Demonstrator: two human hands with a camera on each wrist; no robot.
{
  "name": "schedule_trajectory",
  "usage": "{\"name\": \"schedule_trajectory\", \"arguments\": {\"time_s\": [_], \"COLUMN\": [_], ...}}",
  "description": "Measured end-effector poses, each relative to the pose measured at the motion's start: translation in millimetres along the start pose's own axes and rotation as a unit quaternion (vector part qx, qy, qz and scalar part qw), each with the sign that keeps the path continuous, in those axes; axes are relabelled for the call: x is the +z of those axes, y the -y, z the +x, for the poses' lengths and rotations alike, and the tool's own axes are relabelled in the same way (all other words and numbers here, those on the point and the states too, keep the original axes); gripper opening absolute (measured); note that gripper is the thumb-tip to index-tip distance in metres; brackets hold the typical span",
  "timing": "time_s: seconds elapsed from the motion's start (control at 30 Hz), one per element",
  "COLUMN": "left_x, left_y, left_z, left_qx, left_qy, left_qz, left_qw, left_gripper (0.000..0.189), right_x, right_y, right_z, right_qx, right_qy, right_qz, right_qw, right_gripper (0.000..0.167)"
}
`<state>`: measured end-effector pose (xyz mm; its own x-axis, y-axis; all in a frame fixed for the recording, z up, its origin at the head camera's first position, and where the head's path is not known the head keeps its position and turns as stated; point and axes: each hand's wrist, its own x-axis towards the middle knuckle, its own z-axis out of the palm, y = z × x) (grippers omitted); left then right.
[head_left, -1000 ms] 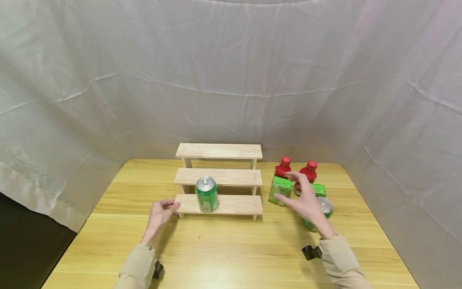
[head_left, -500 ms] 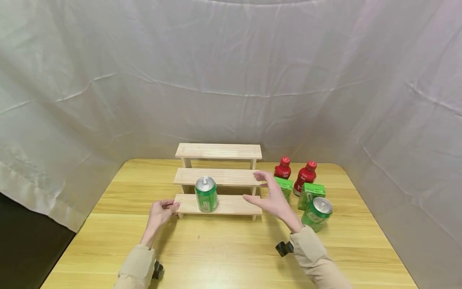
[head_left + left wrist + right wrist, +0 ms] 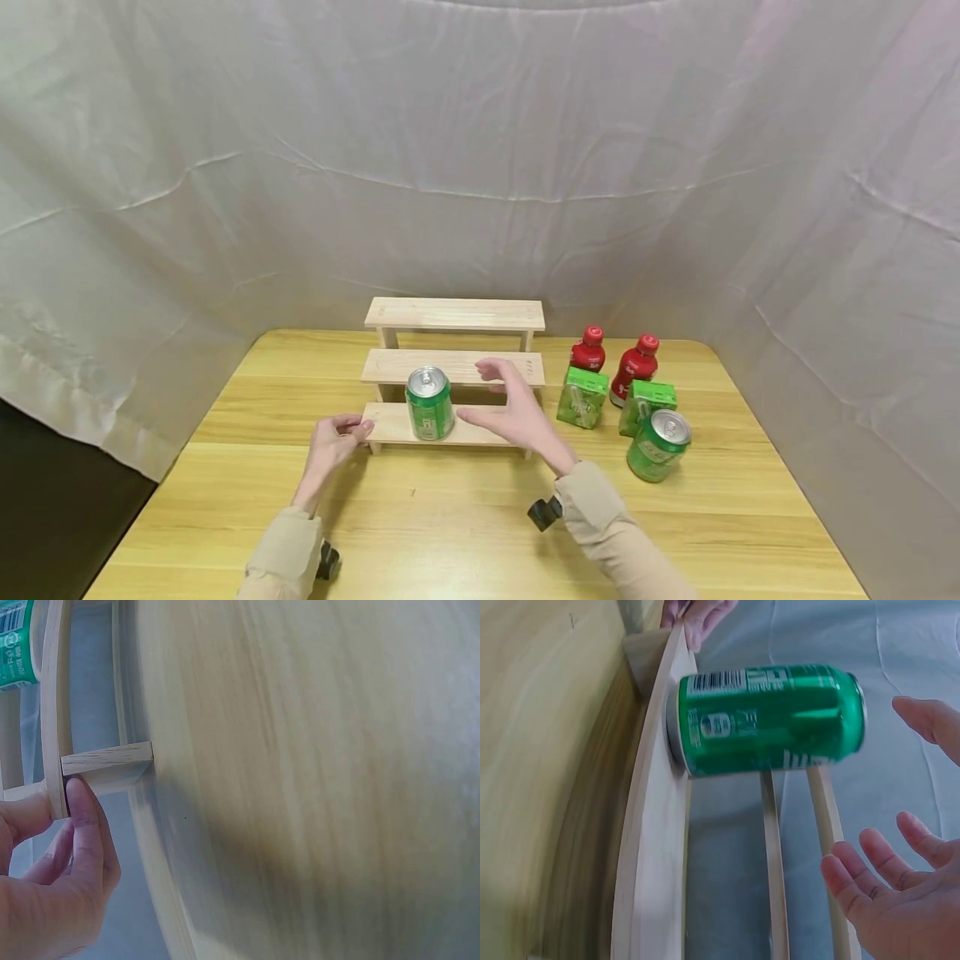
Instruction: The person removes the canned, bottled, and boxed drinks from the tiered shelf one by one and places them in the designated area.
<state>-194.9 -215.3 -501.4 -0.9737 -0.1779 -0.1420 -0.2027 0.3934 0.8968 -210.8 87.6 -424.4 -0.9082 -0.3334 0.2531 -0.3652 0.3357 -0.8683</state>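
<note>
A green soda can (image 3: 429,408) stands upright on the lowest step of a three-tier wooden shelf (image 3: 487,423), left of its middle. In the left wrist view my left hand (image 3: 67,877) pinches the left end of that lowest board between thumb and fingers; the head view shows the same left hand (image 3: 332,446) at the shelf's front left corner. Just right of the can, my right hand (image 3: 517,415) is held with thumb and fingers spread apart, holding nothing. The right wrist view has this right hand (image 3: 907,900) apart from the can (image 3: 772,720).
To the right of the shelf stand two red bottles (image 3: 636,371), two green drink cartons (image 3: 582,398) and another green can (image 3: 658,446) on the wooden table (image 3: 450,525). A pale curtain (image 3: 480,150) surrounds the table's back and sides.
My right hand has moved left from beside the cartons to near the can on the shelf, its fingers still spread. The left hand stays on the board's end.
</note>
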Motion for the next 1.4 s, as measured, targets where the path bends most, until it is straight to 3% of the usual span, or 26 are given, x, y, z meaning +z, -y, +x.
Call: {"name": "schedule_trajectory", "arguments": {"time_s": [0.27, 0.63, 1.07, 1.4], "left_x": [0.2, 1.9, 0.1, 0.1], "left_y": [0.7, 0.2, -0.1, -0.8], "left_z": [0.8, 0.5, -0.9, -1.4], "left_qx": [0.008, 0.001, 0.008, 0.003], "left_qy": [-0.007, -0.005, -0.006, -0.004], "left_qz": [0.007, -0.028, -0.024, -0.027], "left_qw": [0.9999, 0.9996, 0.9997, 0.9996], "left_gripper": [0.036, 0.035, 0.036, 0.036], "right_x": [19, 44, 60, 60], "right_y": [3, -2, -4, -5], "right_z": [10.6, 20.8, 28.3, 25.6], "right_qx": [0.015, -0.005, 0.000, -0.023], "right_qy": [0.029, 0.058, 0.042, 0.008], "right_qz": [0.012, 0.002, -0.036, -0.045], "right_qw": [0.9994, 0.9983, 0.9984, 0.9987], "right_gripper": [0.073, 0.072, 0.075, 0.070]}}
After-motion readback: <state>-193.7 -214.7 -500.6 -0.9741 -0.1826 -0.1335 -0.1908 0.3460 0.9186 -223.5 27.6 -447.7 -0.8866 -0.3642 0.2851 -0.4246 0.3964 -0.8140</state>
